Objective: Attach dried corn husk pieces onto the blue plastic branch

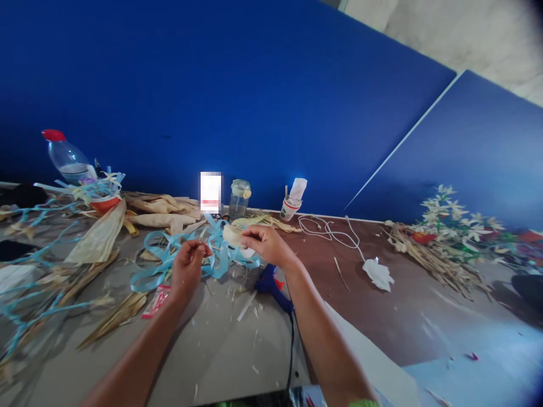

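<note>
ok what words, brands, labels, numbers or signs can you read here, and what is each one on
No text can be read for certain.
Red packet: pale marks, too blurred to read.
White cup: dark green mark, too small to make out.
White patch by the blue wall: pixelated, unreadable.

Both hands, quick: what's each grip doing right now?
Left hand: closed in a pinch; contents can't be told.
Right hand: closed, holding a pale husk-like piece.

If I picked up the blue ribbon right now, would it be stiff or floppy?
Probably light, since the ribbon looks thin. Likely flexible but a bit springy, as its loops hold open curls. It might feel slippery, given its slight sheen.
</note>
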Demonstrator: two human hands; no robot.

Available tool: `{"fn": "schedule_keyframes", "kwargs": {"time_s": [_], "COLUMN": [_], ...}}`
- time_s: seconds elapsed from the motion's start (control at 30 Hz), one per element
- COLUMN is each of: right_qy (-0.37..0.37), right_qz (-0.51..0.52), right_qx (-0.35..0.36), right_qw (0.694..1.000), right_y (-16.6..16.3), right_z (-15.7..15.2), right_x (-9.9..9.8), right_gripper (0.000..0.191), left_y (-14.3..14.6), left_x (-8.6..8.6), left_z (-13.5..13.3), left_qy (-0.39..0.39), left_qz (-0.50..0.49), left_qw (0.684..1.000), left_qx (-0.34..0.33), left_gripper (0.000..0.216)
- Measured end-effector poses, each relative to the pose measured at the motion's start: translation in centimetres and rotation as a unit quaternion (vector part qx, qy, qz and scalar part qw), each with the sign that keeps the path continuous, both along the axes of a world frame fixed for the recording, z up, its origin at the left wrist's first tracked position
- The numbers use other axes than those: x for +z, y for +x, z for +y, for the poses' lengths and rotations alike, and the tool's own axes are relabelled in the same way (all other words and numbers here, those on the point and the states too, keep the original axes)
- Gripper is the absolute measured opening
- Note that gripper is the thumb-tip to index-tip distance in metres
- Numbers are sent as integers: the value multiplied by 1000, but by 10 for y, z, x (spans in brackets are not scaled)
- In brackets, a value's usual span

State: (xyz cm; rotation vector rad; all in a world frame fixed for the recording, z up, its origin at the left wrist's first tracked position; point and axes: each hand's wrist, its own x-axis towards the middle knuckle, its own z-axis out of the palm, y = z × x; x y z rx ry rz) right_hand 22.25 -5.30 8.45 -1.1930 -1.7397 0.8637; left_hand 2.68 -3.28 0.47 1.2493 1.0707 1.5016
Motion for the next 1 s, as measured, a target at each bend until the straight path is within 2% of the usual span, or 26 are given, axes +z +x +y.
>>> {"fn": "schedule_keyframes", "kwargs": {"time_s": [0.1, 0.27, 0.4, 0.57, 0.8, 1.0], "right_qy": [59, 140, 151, 160, 190, 235], "right_qz": [-28, -99, -177, -221, -248, -238], "right_qx": [2, -30, -64, -90, -96, -89], "right_qw": [998, 985, 970, 958, 945, 938], "right_y": [-5, -12, -17, -20, -23, -29], "right_z": [1, 3, 4, 1, -4, -6], "right_x": [-9, -29, -43, -59, -69, -79], "right_gripper": [9, 17, 17, 17, 17, 15], "left_y": [1, 3, 3, 3, 3, 5], "left_x": [-2, -1, -1, -3, -11, -14], "left_z": [0, 0, 1, 1, 3, 5], "left_qy": [-3, -26, -35, -33, -23, -75], "left_qz": [-2, -4, 9, 33, 37, -16], "left_qw": [1000, 1000, 999, 998, 997, 996], "left_qx": [-16, -14, -24, -34, -56, -48], "left_gripper": [17, 22, 24, 27, 26, 29]}}
